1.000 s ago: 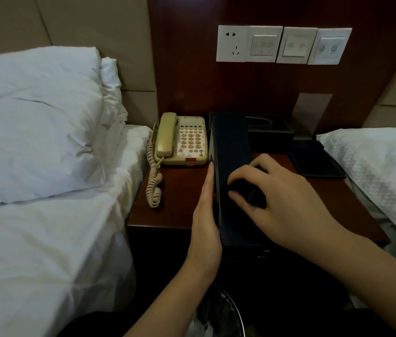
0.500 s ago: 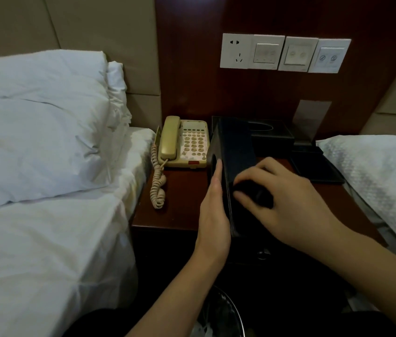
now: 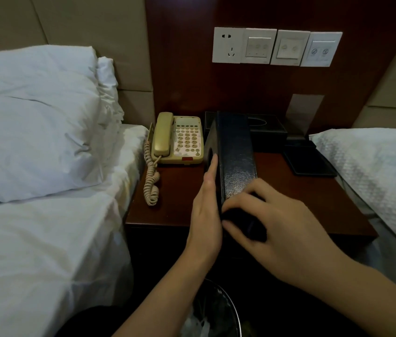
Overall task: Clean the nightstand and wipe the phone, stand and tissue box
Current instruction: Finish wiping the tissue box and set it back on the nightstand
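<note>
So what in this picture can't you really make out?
- What the right hand grips: something dark, lost against the dark box; head view.
- Bin contents: cut off by the bottom edge, hidden by the forearms.
- Switch plate symbols: too small.
- Tissue box: partly hidden behind the dark box.

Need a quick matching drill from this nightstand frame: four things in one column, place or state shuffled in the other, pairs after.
Things:
1. phone
2. dark box
3. left hand
4. right hand

Place or state:
A. fingers straight, flat against the box's left side
B. back left of the nightstand, handset on its cradle
C. fingers curled over a dark wad on the box
D. stood on edge between the two hands

Pairs: 1-B, 2-D, 3-A, 4-C
</note>
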{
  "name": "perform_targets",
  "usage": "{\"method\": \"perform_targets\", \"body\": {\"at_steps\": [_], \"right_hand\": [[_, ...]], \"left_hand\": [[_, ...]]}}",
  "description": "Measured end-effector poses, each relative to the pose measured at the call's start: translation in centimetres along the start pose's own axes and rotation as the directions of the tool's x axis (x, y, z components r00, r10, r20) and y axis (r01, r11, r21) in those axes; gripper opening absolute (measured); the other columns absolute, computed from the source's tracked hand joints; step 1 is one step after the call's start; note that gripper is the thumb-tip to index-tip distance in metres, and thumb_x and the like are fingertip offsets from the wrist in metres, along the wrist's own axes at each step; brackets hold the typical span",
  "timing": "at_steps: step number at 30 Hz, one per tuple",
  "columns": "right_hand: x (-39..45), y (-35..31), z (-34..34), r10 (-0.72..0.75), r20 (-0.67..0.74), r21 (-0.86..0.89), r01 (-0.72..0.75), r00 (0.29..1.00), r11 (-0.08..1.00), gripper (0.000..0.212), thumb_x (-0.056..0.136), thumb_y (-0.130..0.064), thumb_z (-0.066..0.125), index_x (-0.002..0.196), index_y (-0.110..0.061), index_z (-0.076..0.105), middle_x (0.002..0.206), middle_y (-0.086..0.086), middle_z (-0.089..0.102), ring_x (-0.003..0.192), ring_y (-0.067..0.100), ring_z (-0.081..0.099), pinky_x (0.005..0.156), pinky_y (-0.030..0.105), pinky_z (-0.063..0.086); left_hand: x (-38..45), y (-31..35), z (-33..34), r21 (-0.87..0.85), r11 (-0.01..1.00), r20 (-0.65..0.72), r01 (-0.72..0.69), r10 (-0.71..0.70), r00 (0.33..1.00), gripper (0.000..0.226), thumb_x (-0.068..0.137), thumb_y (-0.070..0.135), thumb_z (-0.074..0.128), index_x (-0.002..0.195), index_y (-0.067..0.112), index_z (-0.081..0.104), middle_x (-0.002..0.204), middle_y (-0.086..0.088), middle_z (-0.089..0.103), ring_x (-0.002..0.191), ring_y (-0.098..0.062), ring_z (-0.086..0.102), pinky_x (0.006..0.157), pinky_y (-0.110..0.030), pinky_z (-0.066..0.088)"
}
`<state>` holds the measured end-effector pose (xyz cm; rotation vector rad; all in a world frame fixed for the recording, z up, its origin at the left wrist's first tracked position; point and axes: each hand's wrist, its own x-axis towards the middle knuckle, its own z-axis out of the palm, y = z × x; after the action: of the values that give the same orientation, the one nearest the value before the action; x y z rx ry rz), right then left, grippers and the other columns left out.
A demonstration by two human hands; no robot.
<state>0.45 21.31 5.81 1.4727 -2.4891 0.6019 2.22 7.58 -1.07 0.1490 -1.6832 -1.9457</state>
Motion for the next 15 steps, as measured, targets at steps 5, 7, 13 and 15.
{"method": "perform_targets", "body": {"at_steps": [5,7,13,15], "right_hand": [[0.5,3.0,-1.0,0.132,-0.095,-0.054,-0.138,0.987,0.989,0.024,0.087,-0.049,0.058,0.108,-0.038,0.059,0.102,-0.017,0.047,0.081,0.007,0.056,0.060,0.011,0.035],[0.4,3.3,-1.1,0.176,-0.155,-0.107,-0.194,0.972,0.975,0.023,0.087,-0.046,0.059,0.107,-0.035,0.060,0.100,-0.014,0.048,0.077,0.010,0.055,0.058,0.009,0.030],[-0.7,1.2,-0.4,0.028,-0.016,-0.029,-0.029,0.999,0.999,0.021,0.089,-0.051,0.054,0.108,-0.042,0.055,0.104,-0.017,0.048,0.079,-0.001,0.051,0.060,0.019,0.048],[-0.1,2.8,-0.7,0.140,-0.104,-0.026,-0.143,0.985,0.989,0.021,0.089,-0.050,0.055,0.107,-0.040,0.057,0.103,-0.017,0.050,0.080,0.004,0.055,0.061,0.016,0.043]], "left_hand": [[0.2,0.3,0.3,0.038,0.999,-0.024,0.011,-0.010,1.000,0.063,0.103,0.066,0.029,0.159,0.039,0.033,0.162,0.008,0.042,0.150,-0.010,0.037,0.126,-0.047,0.028],[0.2,0.5,0.4,0.045,0.999,-0.028,0.026,-0.024,0.999,0.060,0.105,0.061,0.028,0.160,0.037,0.031,0.161,0.013,0.041,0.148,-0.003,0.037,0.126,-0.043,0.029],[0.2,0.2,0.1,0.046,0.999,-0.011,0.029,-0.028,1.000,0.063,0.101,0.062,0.032,0.159,0.038,0.032,0.162,0.012,0.040,0.150,-0.006,0.036,0.126,-0.046,0.027],[0.2,0.4,0.3,0.062,0.997,-0.010,0.038,-0.038,0.999,0.064,0.100,0.062,0.033,0.159,0.038,0.032,0.162,0.014,0.040,0.149,-0.003,0.036,0.126,-0.044,0.028]]}}
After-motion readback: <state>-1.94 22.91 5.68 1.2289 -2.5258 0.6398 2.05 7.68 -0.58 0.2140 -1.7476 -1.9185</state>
